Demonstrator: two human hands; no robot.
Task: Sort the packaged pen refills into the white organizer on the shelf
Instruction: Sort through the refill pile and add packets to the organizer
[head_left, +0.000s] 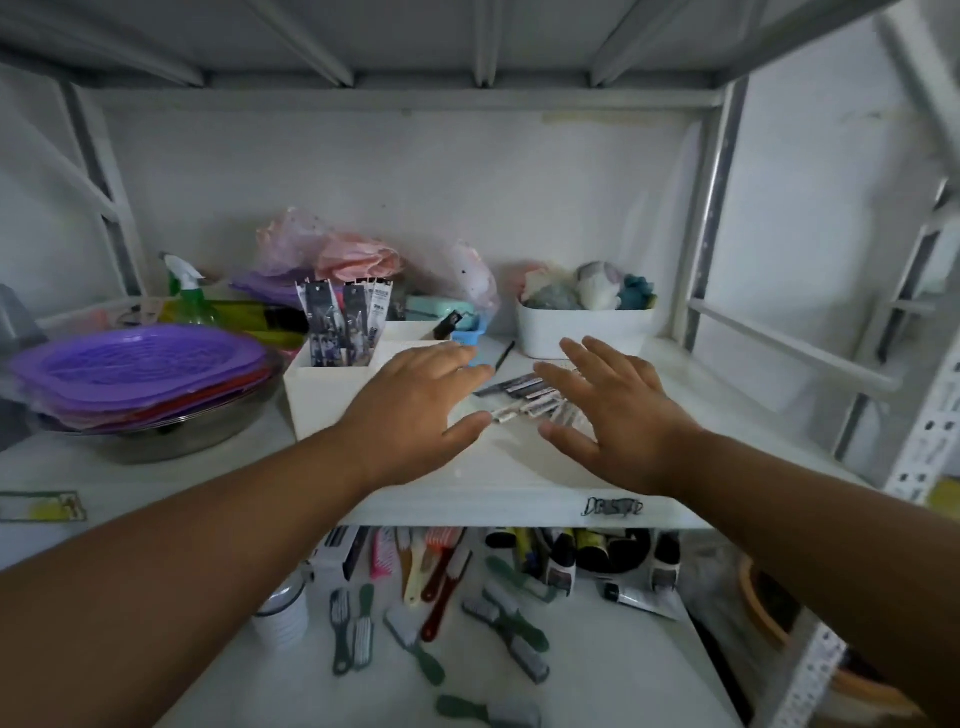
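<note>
We see a white organizer (332, 395) holding black-and-white printed refill packs (345, 322), and left of it purple plates (140, 371) stacked over red ones. Right of it lie black-and-white loose packs (524, 397) and a white bin (584, 330); behind it, a green spray bottle (189, 293) and pink bags (353, 257).

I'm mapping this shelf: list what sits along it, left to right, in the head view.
Purple trays → white organizer → left hand → loose pen refills → right hand.
</note>
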